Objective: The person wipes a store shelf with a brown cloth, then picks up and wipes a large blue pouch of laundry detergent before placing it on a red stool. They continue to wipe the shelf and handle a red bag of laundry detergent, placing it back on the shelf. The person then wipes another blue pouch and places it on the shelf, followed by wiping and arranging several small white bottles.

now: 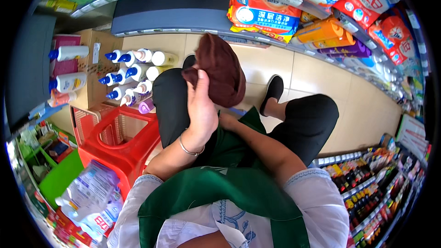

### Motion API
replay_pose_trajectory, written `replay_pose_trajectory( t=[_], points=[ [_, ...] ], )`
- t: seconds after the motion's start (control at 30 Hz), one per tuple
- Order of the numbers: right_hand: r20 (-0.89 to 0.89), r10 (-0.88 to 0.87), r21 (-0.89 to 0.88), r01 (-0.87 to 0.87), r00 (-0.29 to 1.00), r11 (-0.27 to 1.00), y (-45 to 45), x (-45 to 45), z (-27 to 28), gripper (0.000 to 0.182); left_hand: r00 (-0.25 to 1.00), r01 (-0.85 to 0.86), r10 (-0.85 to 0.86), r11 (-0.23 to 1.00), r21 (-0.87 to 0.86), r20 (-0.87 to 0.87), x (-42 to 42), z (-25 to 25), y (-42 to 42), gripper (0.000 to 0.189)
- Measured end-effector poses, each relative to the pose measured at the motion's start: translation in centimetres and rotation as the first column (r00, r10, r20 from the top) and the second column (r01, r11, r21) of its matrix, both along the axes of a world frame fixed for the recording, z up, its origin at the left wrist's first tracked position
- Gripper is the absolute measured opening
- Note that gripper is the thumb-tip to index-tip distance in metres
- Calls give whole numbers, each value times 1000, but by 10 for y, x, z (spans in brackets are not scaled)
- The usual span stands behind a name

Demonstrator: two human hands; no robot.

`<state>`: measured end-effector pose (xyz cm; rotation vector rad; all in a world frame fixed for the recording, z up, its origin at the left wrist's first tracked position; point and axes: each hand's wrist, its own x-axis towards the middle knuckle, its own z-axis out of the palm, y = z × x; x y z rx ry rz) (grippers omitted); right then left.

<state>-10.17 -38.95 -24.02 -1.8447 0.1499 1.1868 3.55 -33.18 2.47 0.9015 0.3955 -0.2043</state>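
Observation:
My left hand, with a bracelet at its wrist, grips a dark brown cloth that hangs bunched over the tiled floor in front of me. The thumb lies along the cloth's near edge. Low between my knees, my right hand is close to the green apron; its fingers are partly hidden, and whether they hold anything cannot be told. White bottles with blue caps stand on the floor to the left of my knee. Ahead is a low grey shelf with a bare stretch.
A red plastic stool stands at my left, with plastic-wrapped packs beside it. A cardboard box is behind the bottles. Detergent bags lie on the shelf ahead; racks of small packaged goods line the lower right.

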Motion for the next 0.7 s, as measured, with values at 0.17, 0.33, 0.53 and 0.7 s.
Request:
replay_pose_trajectory(
  t=[0.17,0.33,0.53,0.7],
  points=[
    [44,100,-118,-94,994,989,-2,11,20,57,991,88,-89,996,16,102,42,0,1,43],
    [-177,-8,-31,3,984,1000,3,5,55,60,986,17,-13,1000,25,-166,54,-20,13,42],
    [-256,-22,164,66,966,984,66,-74,19,63,981,109,-104,994,25,-166,47,-23,6,44],
    [-191,-112,221,154,975,963,91,-93,19,61,960,227,-221,974,12,-173,10,-18,15,46]
  ],
)
